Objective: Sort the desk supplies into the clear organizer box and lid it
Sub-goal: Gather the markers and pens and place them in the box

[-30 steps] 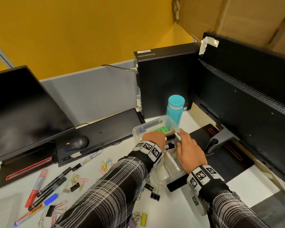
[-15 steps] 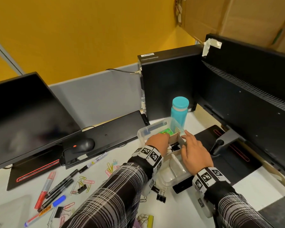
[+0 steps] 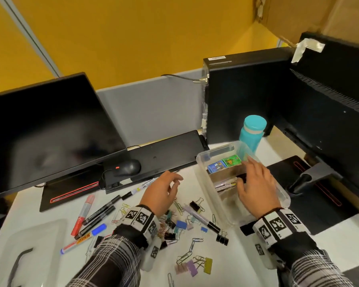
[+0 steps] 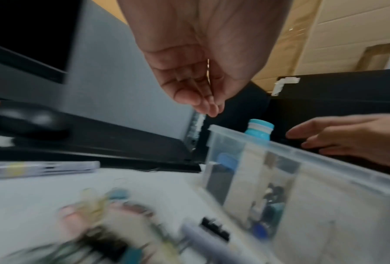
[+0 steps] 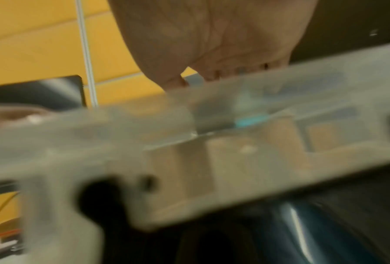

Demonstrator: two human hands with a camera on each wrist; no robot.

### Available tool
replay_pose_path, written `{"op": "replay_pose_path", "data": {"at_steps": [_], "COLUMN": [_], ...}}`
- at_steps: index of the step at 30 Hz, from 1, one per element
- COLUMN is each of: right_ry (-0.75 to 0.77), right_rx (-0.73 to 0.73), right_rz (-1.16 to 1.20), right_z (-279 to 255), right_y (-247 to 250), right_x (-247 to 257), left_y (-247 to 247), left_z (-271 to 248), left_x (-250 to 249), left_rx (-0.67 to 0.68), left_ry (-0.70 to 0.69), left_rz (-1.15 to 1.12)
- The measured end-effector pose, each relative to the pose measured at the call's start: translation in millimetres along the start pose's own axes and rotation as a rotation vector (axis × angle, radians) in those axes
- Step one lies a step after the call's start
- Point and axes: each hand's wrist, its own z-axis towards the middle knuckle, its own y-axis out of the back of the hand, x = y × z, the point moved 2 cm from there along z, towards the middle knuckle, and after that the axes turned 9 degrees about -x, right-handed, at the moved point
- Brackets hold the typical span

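A: Where's the clear organizer box (image 3: 203, 162)?
B: On the desk (image 3: 243, 264), right of centre, open-topped. We see its long axis running from near us away toward the teal bottle (image 3: 252, 133), far end angled slightly left.

A: Right hand (image 3: 255, 189)?
B: Over the box's near half, palm down, fingers (image 3: 252, 162) spread and mostly straight, tips pointing at the far compartment with the blue and green small boxes (image 3: 224, 163). We can't tell if it touches the pens (image 3: 226, 184) under it. Right wrist view is too blurred to help.

A: Left hand (image 3: 161, 193)?
B: Left of the box, apart from it, hovering above the scattered paper clips and binder clips (image 3: 180, 224). Fingers (image 4: 189, 94) loosely curled, close together, holding nothing.

A: Rest?
B: Markers (image 3: 95, 214) lie at the left, mostly pointing away and right. The clear lid (image 3: 50, 235) sits at the near left corner. Mouse (image 3: 126, 167) rests on the black keyboard (image 3: 164, 156).
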Motion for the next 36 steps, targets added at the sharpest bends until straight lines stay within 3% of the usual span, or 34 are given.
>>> {"op": "replay_pose_path", "data": {"at_steps": [3,9,15,19,23,27,32,36], "right_ry": [0.106,0.418,0.557,0.638,0.628,0.616,0.581,0.602], "right_rx": [0.028,-0.073,0.132,0.294,0.426,0.475,0.547,0.526], "right_rz": [0.041,0.280,0.268,0.088,-0.053,-0.171,-0.303,-0.350], "right_z": [-6.9,-35.6,-54.1,-46.1,-31.9,-27.0,-30.7,-30.2], "right_y": [-6.8,-33.0,-88.2,-133.8,-166.1,-183.8,-200.1,-201.4], "right_x": [35.1,98.2,137.0,167.9,212.4,252.9,267.9,266.6], "left_y": [10.6,39.8,74.7,90.4,94.7,97.6,96.0,101.2], "left_z": [-30.4,-92.9,-136.1,-151.2,-157.1,-156.2,-158.4,-156.2], "left_x": [48.6,127.4,186.0,209.6,221.3,226.0,233.0,228.5], "left_rx": [0.011,-0.032,-0.065,-0.019,0.079,0.128,0.163,0.102], "left_ry": [0.088,0.281,0.511,0.498,0.412,0.324,0.291,0.244], "left_rz": [0.028,0.077,0.166,0.266,0.365,0.413,0.504,0.373]}}
